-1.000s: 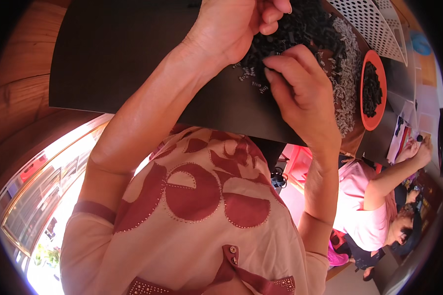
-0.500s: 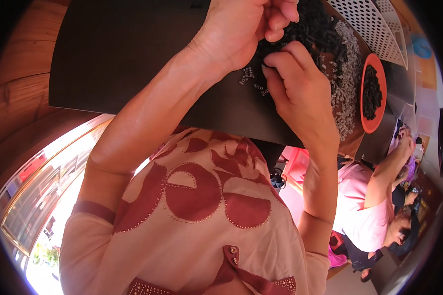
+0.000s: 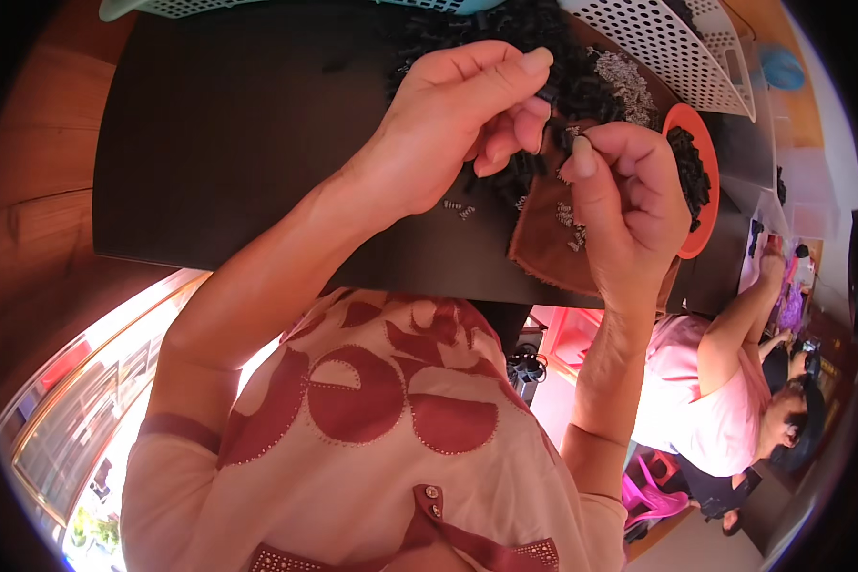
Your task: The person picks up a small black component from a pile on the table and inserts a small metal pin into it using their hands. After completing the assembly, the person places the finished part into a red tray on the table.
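My left hand [image 3: 472,124] is over the dark table [image 3: 229,124], its thumb pressed along curled fingers. Whatever its fingertips hold is too small to name. Just to the right, my right hand [image 3: 634,195] pinches between thumb and forefinger; a tiny dark piece seems to show at the tips, its kind unclear. Behind both hands lies a heap of small black tube-like parts [image 3: 510,29]. Small metal springs [image 3: 624,86] are piled beside it, partly hidden by my right hand. A few loose springs [image 3: 459,208] lie on the table, and others on a brown cloth [image 3: 548,248].
An orange bowl [image 3: 679,116] of black parts stands right of my right hand. Behind it is a white perforated basket [image 3: 663,52]; mint-green baskets [image 3: 176,8] line the far edge. A person in a pink top [image 3: 701,391] works off to the right.
The view has shifted, bringing the mint-green baskets in. My left hand is nearer to me. My right hand has moved rightward and turned, its pinch now showing, over the cloth.
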Tool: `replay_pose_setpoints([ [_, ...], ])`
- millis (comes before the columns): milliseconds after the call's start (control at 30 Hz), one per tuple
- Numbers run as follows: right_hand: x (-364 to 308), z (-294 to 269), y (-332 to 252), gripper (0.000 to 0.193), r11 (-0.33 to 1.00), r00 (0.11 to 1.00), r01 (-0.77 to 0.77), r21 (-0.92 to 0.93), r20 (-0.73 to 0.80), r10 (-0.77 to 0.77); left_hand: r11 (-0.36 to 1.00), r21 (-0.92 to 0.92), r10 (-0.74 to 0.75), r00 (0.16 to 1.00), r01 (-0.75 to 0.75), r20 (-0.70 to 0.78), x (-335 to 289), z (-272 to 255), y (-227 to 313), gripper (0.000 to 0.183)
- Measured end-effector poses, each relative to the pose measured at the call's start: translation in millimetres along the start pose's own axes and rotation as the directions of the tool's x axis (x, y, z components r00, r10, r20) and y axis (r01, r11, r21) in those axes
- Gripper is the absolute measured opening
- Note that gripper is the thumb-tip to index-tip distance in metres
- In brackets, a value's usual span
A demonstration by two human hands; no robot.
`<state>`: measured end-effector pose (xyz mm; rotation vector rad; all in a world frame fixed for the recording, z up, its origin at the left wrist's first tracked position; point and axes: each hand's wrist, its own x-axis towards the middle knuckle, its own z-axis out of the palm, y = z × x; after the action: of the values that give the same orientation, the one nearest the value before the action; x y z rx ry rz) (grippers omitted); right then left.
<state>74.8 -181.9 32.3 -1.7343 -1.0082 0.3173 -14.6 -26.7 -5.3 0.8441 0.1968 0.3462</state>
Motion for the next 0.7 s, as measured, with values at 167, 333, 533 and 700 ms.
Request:
replay_pose_setpoints([
  [167, 0.4, -3.2, -10.9, 0.018, 0.942, 0.997, -0.078, 0.327, 0.047, 0.066, 0.999, 0.043, -0.034, 0.998, 0.032, 0.053, -3.1, 1.5, -0.4, 0.026],
  [333, 0.0, -5.6, -10.7, 0.02, 0.932, 0.997, -0.046, 0.36, 0.07, 0.022, 0.995, 0.086, -0.054, 0.996, 0.048, 0.069, -4.7, 5.5, 2.7, 0.026],
  [533, -1.9, -6.6, -10.9, 0.018, 0.957, 1.0, -0.016, 0.288, 0.023, 0.009, 0.992, 0.114, -0.055, 0.995, 0.046, 0.08, -5.1, 6.2, 2.0, 0.027],
  [700, -3.3, -4.3, -11.7, 0.015, 0.965, 1.0, -0.013, 0.261, -0.009, 0.016, 0.992, 0.12, -0.05, 0.995, 0.039, 0.089, -5.1, 7.5, 1.3, 0.028],
])
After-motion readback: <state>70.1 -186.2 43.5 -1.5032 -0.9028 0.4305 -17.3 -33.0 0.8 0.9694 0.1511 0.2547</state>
